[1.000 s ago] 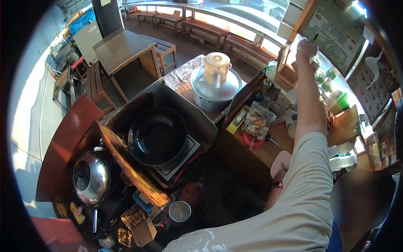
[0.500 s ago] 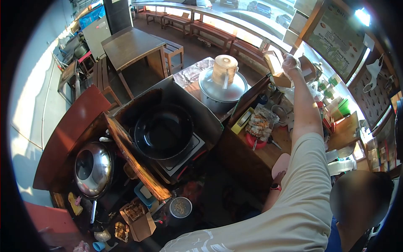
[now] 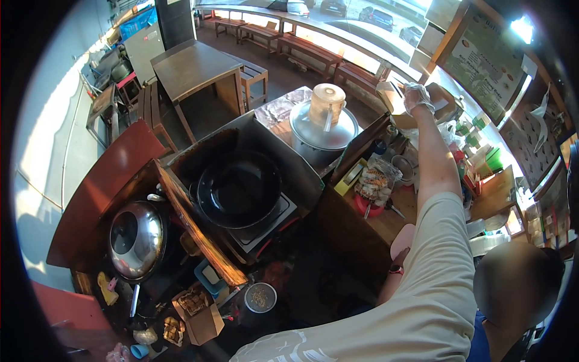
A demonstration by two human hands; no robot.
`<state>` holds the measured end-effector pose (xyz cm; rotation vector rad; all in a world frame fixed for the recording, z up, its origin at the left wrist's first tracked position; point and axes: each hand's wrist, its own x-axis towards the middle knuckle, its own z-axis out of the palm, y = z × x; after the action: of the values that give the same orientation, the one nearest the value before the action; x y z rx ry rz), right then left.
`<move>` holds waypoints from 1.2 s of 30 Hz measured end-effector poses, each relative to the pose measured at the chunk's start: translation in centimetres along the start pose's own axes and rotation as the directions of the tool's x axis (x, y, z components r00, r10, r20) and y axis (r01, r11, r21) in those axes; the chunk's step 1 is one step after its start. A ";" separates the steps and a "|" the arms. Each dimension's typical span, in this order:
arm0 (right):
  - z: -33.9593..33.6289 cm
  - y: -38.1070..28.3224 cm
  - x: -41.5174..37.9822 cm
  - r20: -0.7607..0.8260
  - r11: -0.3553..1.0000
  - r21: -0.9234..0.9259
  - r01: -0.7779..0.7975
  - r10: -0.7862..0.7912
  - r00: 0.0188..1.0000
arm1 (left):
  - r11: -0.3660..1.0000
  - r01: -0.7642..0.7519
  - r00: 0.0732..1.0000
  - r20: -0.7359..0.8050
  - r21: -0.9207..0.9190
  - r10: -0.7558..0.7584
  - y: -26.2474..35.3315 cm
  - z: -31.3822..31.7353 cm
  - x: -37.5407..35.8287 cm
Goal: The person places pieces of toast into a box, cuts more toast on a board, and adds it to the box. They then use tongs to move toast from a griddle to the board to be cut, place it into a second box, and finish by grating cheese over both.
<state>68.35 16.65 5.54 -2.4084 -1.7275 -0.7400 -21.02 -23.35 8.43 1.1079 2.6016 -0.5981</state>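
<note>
My right arm stretches toward the upper right, the sleeve pale. At its end my right hand [image 3: 417, 98], in a clear plastic glove, is at the flaps of an open cardboard box [image 3: 446, 107]. Its fingers are partly hidden, and I cannot tell whether they grip the cardboard. At the bottom left edge, what shows of my left hand [image 3: 117, 353] is a small piece in crinkled clear plastic, beside a blue cup [image 3: 140, 352]. Near it are a brown takeaway box [image 3: 204, 326] with browned food and another portion of browned food [image 3: 173, 330].
A black wok [image 3: 239, 190] stands on a stove behind a metal guard, with a lidded pan [image 3: 136, 241] to its left. Beyond is a large lidded pot [image 3: 322, 130]. Bagged food [image 3: 377, 181] lies on the right counter. A person [image 3: 518, 295] is close at the lower right.
My right hand has shifted slightly down and its wrist has turned at the box flaps. The whole view has drifted a little. My left hand stays at the bottom edge.
</note>
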 end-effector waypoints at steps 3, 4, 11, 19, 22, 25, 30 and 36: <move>-2.2 -1.2 -0.9 -0.016 0.993 -0.114 0.018 -0.020 1.000 | 0.999 -0.041 0.999 0.022 0.021 0.040 0.1 -0.1 -0.1; -2.9 -1.6 -1.2 -0.019 0.983 -0.180 0.034 -0.038 0.999 | 0.999 -0.039 0.999 0.024 0.020 0.038 0.3 -0.3 -0.2; -19.0 -10.7 -6.7 -0.051 0.976 0.171 0.135 -0.128 0.990 | 0.832 -0.555 0.566 -0.741 -0.019 0.361 -9.5 6.4 5.8; -29.9 -28.6 -19.3 -0.808 -0.197 0.268 0.943 -0.580 0.108 | 0.037 -0.979 0.196 -0.868 -0.201 0.456 12.3 -6.9 -4.3; -31.1 -37.6 -24.6 -0.701 -0.436 0.687 0.581 -0.606 0.375 | 0.025 -0.912 0.299 -0.621 -0.410 0.724 9.4 -7.1 -5.8; -33.9 -42.9 -30.9 -0.309 -0.499 0.782 -0.372 -0.830 0.464 | -0.176 -0.619 0.529 -0.572 -0.765 0.627 5.6 -3.9 -5.7; -27.8 -49.9 -43.3 -0.362 -0.480 0.825 -0.299 -0.854 0.374 | -0.521 -0.099 0.750 -0.408 -0.848 0.521 -3.8 6.2 -0.8; -27.6 -57.9 -55.5 0.478 -0.128 0.440 -0.889 -0.804 0.353 | 0.009 -0.943 0.243 -0.672 -0.332 0.700 -13.7 14.5 2.8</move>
<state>-7.09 -20.26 -5.93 -1.0825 -0.9269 2.0934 -31.95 -36.94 -1.75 2.1677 1.3630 0.9215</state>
